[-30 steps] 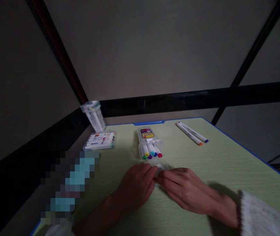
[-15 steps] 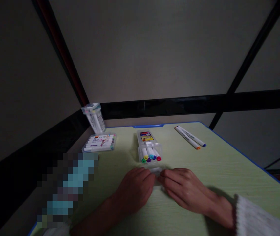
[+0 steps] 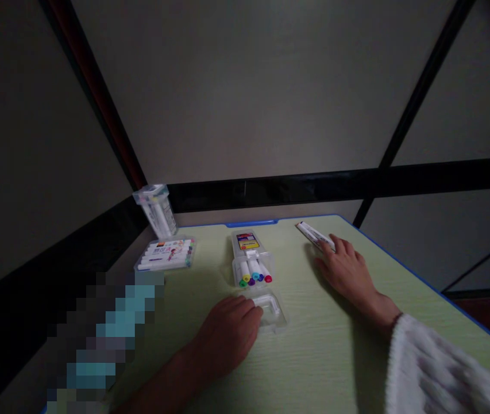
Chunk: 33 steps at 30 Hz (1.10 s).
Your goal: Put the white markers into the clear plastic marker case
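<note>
My left hand [image 3: 234, 328] rests near the front of the table, its fingers curled over the left side of a clear plastic lid [image 3: 279, 322]. Right behind the lid lies a clear marker case [image 3: 235, 244] with a yellow and blue label. Several white markers [image 3: 254, 268] stick out of its near end, their caps yellow, green, purple, light blue, blue and red. Over at the right, my right hand [image 3: 346, 273] is above the near ends of two white markers [image 3: 311, 233], fingers apart. Whether its fingertips touch them I cannot tell; their near ends are hidden.
On the left lies a flat case of markers [image 3: 167, 255], with an upright clear tub of markers [image 3: 157, 213] behind it. A pixelated blue patch [image 3: 126, 313] covers the table's left side. The green table [image 3: 313, 356] has a blue edge; a wall stands behind.
My right hand has let go of the clear lid and moved right and away from me to the two loose markers. My left hand stays on the lid, which now shows more fully.
</note>
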{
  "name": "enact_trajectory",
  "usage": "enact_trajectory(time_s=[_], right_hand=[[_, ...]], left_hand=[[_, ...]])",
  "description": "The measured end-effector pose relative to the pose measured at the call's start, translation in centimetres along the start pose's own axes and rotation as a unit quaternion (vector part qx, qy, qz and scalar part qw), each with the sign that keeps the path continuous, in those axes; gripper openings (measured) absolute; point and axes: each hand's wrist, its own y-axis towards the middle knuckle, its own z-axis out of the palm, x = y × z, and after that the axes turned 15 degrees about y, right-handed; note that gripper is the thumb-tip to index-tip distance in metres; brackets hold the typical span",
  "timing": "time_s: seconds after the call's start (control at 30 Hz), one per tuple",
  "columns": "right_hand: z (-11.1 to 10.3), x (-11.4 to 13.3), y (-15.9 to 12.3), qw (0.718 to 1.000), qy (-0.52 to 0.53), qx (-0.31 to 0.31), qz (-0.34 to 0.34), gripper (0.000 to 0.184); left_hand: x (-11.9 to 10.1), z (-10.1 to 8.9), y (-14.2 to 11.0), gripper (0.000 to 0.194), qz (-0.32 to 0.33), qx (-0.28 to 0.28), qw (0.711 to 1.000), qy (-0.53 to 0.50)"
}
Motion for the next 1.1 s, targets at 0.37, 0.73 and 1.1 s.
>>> enact_trajectory(time_s=[0.37,0.73,1.1], right_hand=[[0.7,-1.9,0.9,0.997,-0.002,0.062,0.035,0.028],[-1.0,4.0,-1.9,0.990,0.023,0.101,-0.100,0.018],[-1.4,4.9,-2.3,0.985,0.040,0.097,-0.134,0.012]], left_hand=[[0.1,0.0,0.0,0.018,0.005,0.000,1.000,0.001],[-0.2,-0.4,0.1,0.016,0.007,0.038,0.999,0.008],[-0.3,-0.3,0.1,0.016,0.010,0.042,0.999,0.013]])
